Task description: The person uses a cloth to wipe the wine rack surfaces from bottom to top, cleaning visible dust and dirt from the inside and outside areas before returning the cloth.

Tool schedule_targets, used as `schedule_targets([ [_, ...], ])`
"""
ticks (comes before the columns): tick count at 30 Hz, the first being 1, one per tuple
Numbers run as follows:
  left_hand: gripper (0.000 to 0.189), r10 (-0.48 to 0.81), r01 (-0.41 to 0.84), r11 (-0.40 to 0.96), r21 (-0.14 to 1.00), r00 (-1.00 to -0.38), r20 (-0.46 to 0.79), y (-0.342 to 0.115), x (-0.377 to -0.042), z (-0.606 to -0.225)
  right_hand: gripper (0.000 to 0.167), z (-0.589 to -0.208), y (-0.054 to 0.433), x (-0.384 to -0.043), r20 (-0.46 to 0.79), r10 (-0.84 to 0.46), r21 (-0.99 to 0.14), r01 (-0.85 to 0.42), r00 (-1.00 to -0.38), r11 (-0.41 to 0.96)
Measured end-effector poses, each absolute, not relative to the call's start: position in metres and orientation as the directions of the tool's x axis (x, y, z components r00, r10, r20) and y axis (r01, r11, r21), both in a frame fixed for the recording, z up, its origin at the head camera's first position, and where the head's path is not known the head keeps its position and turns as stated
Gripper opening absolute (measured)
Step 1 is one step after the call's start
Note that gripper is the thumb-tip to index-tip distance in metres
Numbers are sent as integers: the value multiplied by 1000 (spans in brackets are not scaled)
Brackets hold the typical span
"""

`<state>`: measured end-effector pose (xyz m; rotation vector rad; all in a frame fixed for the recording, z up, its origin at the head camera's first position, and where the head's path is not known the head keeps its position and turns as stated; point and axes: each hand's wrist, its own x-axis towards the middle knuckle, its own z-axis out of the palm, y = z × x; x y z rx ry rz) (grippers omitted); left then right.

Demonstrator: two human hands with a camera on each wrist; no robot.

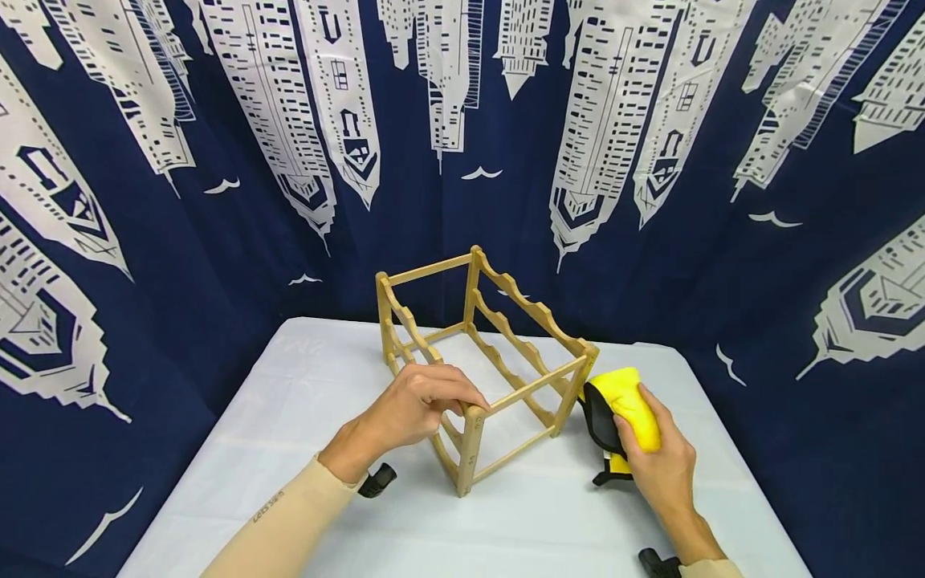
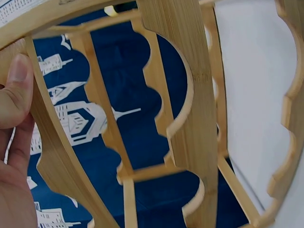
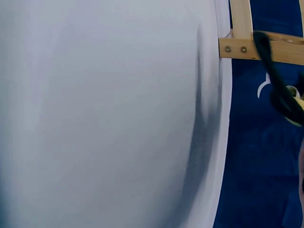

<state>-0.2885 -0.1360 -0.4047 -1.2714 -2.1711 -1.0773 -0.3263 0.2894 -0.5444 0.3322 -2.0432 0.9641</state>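
Note:
A light wooden rack [image 1: 473, 449] with scalloped rails, like a wine rack, stands on the table. At its near top corner my left hand [image 1: 419, 401] grips the frame. In the left wrist view the thumb [image 2: 19, 83] lies on a scalloped rail, other fingers behind it. My right hand [image 1: 661, 457] holds a yellow cloth [image 1: 632, 405] with black trim, perhaps a cleaning mitt, against or close beside the rack's right post [image 1: 574, 393]. Contact there is hard to tell. The right wrist view catches only a dark loop [image 3: 273, 71] of it at the right edge, near a screwed rack end [image 3: 237, 48].
A white covered table [image 1: 318, 449] lies beneath the rack. Behind and at both sides hangs a navy curtain [image 1: 448, 209] with white city buildings. Dark wrist-camera mounts show at the left wrist [image 1: 378, 480] and the right wrist [image 1: 656, 563].

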Motion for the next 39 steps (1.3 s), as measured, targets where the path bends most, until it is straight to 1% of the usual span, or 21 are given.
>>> schedule_targets([
  [3, 73, 556, 868, 260, 423, -493, 669, -139, -290, -404, 89, -541, 290, -320, 769, 176, -550, -496, -615, 672],
  [5, 74, 559, 869, 248, 428, -490, 670, -140, -291, -405, 92, -537, 290, -315, 763, 218, -576, -488, -608, 656],
  [9, 68, 560, 874, 251, 417, -482, 674, -142, -289, -406, 94, -526, 283, -307, 793, 249, -579, -557, -557, 596],
  [11, 63, 561, 874, 253, 415, -482, 673, -144, -287, -406, 86, -521, 279, -303, 825, 232, -546, -622, -515, 561],
  [13, 57, 560, 874, 255, 414, -482, 673, -146, -285, -406, 74, -515, 276, -299, 858, 200, -501, -686, -473, 527],
  [16, 49, 557, 868, 274, 415, -495, 667, -148, -282, -406, 61, -506, 271, -291, 892, 145, -444, -774, -427, 452],
  [18, 46, 553, 869, 291, 401, -495, 670, -150, -281, -406, 61, -500, 267, -286, 908, 88, -409, -825, -409, 391],
  [20, 45, 548, 869, 308, 387, -495, 674, -150, -280, -406, 65, -493, 262, -280, 913, 15, -390, -862, -408, 325],
  [23, 45, 546, 871, 319, 373, -491, 679, -149, -279, -407, 73, -487, 252, -272, 894, -116, -401, -888, -433, 227],
  [27, 45, 543, 863, 318, 392, -505, 671, -147, -279, -407, 79, -487, 232, -264, 808, -291, -503, -857, -513, 115],
  [29, 46, 537, 855, 320, 407, -518, 666, -146, -278, -408, 81, -490, 219, -263, 741, -381, -568, -819, -553, 82],
  [30, 47, 534, 850, 323, 415, -526, 662, -145, -277, -408, 81, -491, 213, -263, 710, -427, -592, -803, -560, 67],
  [33, 48, 525, 837, 334, 434, -547, 652, -144, -276, -408, 76, -497, 194, -265, 618, -545, -654, -755, -567, 46],
  [35, 48, 522, 831, 339, 441, -556, 647, -144, -274, -409, 70, -501, 182, -268, 557, -597, -698, -715, -577, 39],
  [39, 47, 518, 833, 347, 431, -553, 653, -143, -273, -411, 54, -503, 159, -271, 445, -631, -783, -618, -636, 70],
])
